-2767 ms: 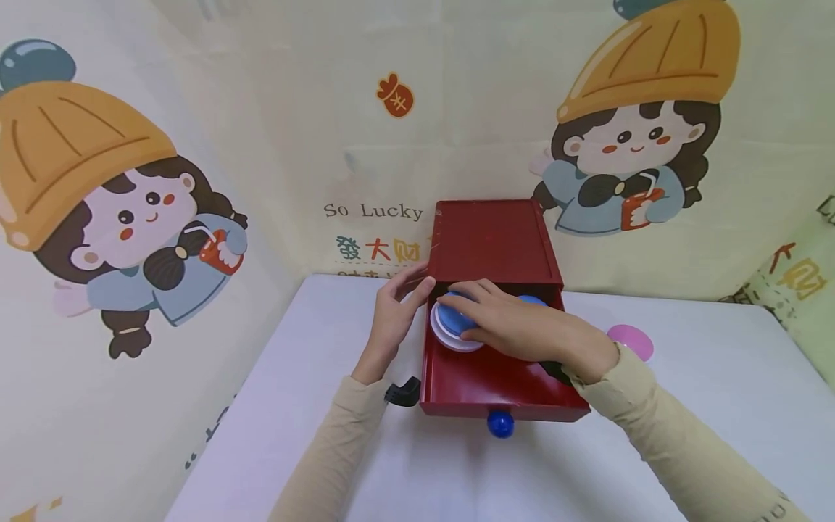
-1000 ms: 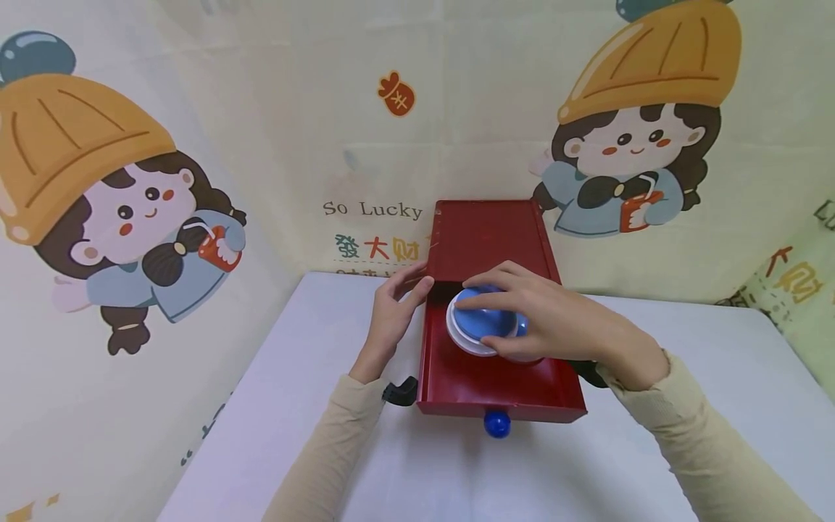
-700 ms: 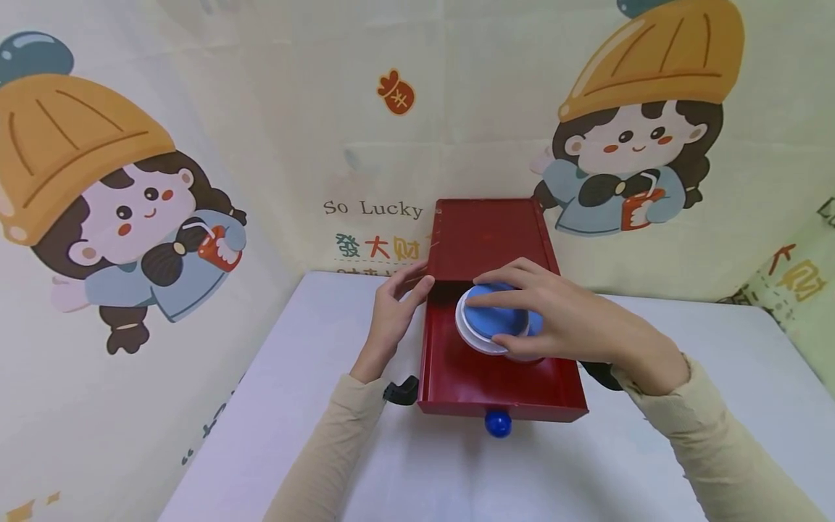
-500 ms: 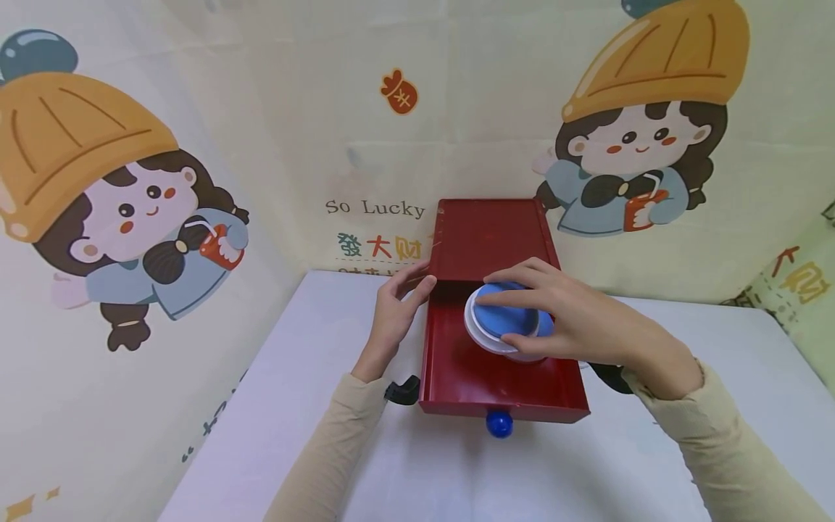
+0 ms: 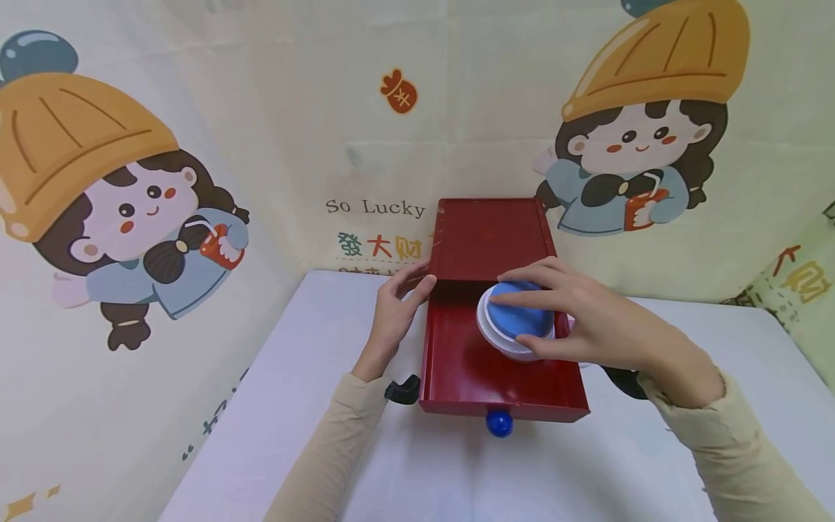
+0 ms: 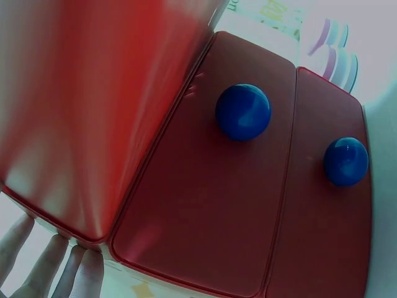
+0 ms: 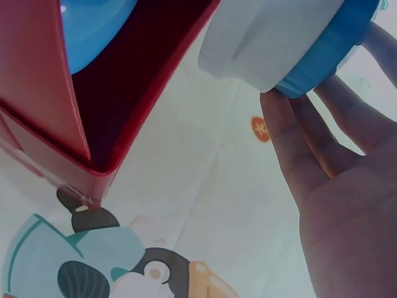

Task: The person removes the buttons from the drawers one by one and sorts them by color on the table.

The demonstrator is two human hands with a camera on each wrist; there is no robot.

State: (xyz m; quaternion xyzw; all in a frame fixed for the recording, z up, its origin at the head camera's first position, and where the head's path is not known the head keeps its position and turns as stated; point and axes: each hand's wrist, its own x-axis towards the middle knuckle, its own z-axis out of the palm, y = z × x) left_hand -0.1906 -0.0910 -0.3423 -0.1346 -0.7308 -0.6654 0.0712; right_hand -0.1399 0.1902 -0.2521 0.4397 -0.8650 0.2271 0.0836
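Note:
My right hand [image 5: 590, 315] grips a round white jar with a blue lid [image 5: 518, 308], fingers and thumb around the lid's edge. In the head view the jar overlaps the right part of a pulled-out drawer [image 5: 457, 362] of a red cabinet [image 5: 492, 239]. The right wrist view shows the jar [image 7: 273, 43] outside the drawer's side wall and a blue rounded thing [image 7: 96, 31] inside the drawer. My left hand [image 5: 394, 312] rests against the cabinet's left side, fingers extended; in the left wrist view its fingertips [image 6: 90, 267] touch the cabinet's edge.
The open drawer has a blue ball knob [image 5: 499, 423]. Two closed drawers below it carry blue knobs [image 6: 243, 112]. Right of the cabinet, pale round things with purple and blue bands [image 6: 335, 65] stand on the white table [image 5: 685, 341]. Printed cloth [image 5: 326, 109] hangs behind.
My right hand has carried the blue-lidded jar from the drawer's left side up and rightward. A pink lid seen right of the cabinet is now mostly covered by my hand. The left hand stays put.

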